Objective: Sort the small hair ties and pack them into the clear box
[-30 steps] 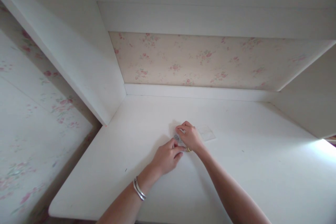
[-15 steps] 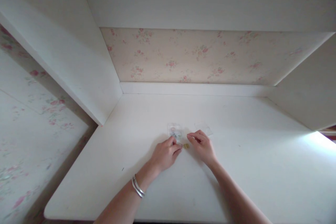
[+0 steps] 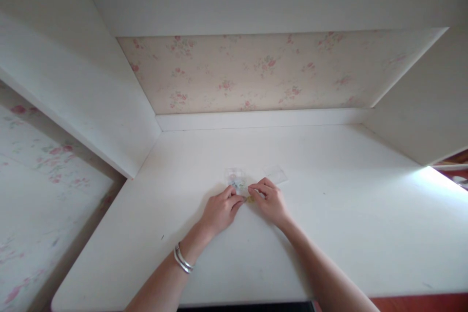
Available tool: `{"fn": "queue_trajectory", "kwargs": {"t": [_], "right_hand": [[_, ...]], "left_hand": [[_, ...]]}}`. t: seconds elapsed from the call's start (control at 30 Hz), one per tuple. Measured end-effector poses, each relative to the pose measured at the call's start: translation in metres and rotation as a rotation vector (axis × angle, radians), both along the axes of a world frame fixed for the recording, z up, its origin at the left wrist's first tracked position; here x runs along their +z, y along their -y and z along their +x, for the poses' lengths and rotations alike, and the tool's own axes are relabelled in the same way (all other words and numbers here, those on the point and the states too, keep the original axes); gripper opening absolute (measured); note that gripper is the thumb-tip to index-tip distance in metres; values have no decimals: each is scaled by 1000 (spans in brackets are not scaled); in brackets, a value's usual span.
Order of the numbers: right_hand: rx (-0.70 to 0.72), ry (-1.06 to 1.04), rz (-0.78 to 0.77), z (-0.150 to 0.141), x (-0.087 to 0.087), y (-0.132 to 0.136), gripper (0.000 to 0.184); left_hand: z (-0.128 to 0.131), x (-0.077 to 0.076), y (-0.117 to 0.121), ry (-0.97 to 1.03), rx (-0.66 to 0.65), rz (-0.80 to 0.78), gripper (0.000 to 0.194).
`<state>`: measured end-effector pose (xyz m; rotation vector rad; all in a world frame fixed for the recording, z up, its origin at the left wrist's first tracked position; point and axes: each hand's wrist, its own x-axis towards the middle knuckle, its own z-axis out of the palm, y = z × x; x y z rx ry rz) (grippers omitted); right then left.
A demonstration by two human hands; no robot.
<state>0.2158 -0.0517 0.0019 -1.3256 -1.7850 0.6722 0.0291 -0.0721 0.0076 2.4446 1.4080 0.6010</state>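
My left hand (image 3: 220, 208) rests low over the white tabletop (image 3: 321, 234), thumb and forefinger pinched together. A small gold-coloured piece (image 3: 250, 199) sticks out at those fingertips; its exact kind is too small to tell. Just beyond them lies a clear plastic box (image 3: 234, 174), with tiny bluish and pinkish bits inside. My right hand (image 3: 268, 201) is close on the other side, its thumb and forefinger pinched above the gold piece. Whatever is between the right fingertips is too small to see. Behind that hand lies a flat, clear plastic piece (image 3: 278, 175).
White side panels (image 3: 109, 107) and a flowered back wall (image 3: 252, 73) enclose the tabletop, with a low white ledge (image 3: 263, 119) along the back. A small dark mark (image 3: 163, 237) shows left of my left forearm. Something black (image 3: 244, 307) sits below the front edge.
My right hand drew away from the box to the right, uncovering its contents, then came back toward the left fingertips. The left hand kept its pinch beside the box. The view shifted slightly.
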Motion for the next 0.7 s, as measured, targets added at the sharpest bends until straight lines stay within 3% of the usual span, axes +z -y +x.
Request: {"fn": "queue_trajectory", "kwargs": {"t": [0.17,0.37,0.5,0.7], "right_hand": [[51,31,22,3,2,1,19],[157,324,157,5,7,5,13],[230,426,185,3,8,10,13],[251,455,211,1,7,11,17]], "left_hand": [[-3,0,-2,187,28,-59,24],[-16,7,-20,417,153,-96,27],[-25,10,-42,396,216,-60,25],[-22,9,-69,231,205,-2,22]]}}
